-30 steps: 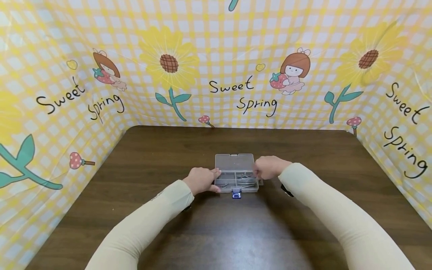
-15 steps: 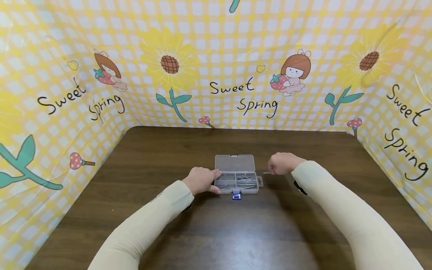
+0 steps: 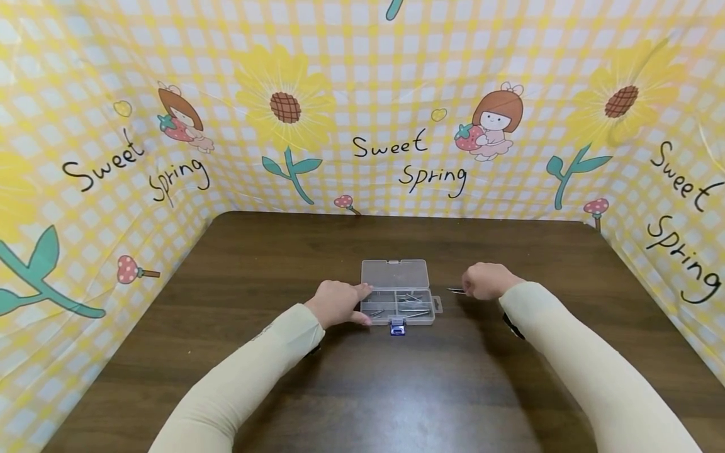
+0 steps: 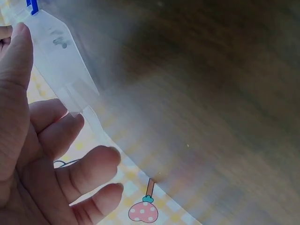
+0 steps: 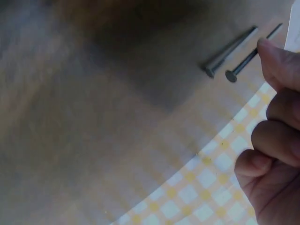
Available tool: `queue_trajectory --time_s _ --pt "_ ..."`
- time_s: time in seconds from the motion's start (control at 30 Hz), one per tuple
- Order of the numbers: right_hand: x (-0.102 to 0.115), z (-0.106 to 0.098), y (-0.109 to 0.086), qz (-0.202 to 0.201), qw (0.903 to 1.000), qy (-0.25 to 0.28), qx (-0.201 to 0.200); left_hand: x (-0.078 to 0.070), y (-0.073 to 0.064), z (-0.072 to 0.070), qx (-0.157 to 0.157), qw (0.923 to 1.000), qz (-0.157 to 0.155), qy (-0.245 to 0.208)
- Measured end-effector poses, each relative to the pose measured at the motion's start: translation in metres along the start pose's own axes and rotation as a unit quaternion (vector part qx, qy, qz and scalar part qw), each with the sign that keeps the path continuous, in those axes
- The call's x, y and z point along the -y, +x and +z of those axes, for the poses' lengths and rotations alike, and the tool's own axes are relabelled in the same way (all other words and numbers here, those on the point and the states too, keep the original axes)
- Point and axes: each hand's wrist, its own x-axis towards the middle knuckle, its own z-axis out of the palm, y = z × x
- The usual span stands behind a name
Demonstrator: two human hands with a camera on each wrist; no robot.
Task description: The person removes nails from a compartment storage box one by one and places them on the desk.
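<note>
Clear plastic formed the rectangular box [image 3: 394, 289] the left hand [image 3: 337, 302] gripped; the right hand [image 3: 484, 280] pinched a grey metal nail [image 5: 246, 62].

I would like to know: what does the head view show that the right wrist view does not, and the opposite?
Only head: the left hand holding the case, its blue latch, and the lettering.

Only right wrist: a round nail head and fingertips curled toward the palm.

Both: the right hand, the nail it pinches, the table and checked cloth.
</note>
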Motion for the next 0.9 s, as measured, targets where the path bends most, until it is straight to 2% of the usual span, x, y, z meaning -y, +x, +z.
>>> queue_trajectory --time_s 0.23,0.43,0.67,0.9 --pt "0.004 0.012 -0.004 0.003 0.9985 -0.022 -0.049 0.001 0.000 0.003 0.000 0.9997 -0.001 -0.026" --pt "0.003 0.017 -0.005 0.018 0.9985 -0.023 -0.047 0.003 0.000 0.003 -0.009 0.9992 0.006 -0.039" --pt "0.004 0.017 -0.001 0.011 0.9988 -0.015 -0.046 0.004 -0.001 0.002 -0.006 0.9984 0.013 -0.055" --pt "0.008 0.016 0.003 0.003 0.9979 -0.034 -0.055 0.003 -0.002 -0.001 0.001 0.9990 0.014 -0.042"
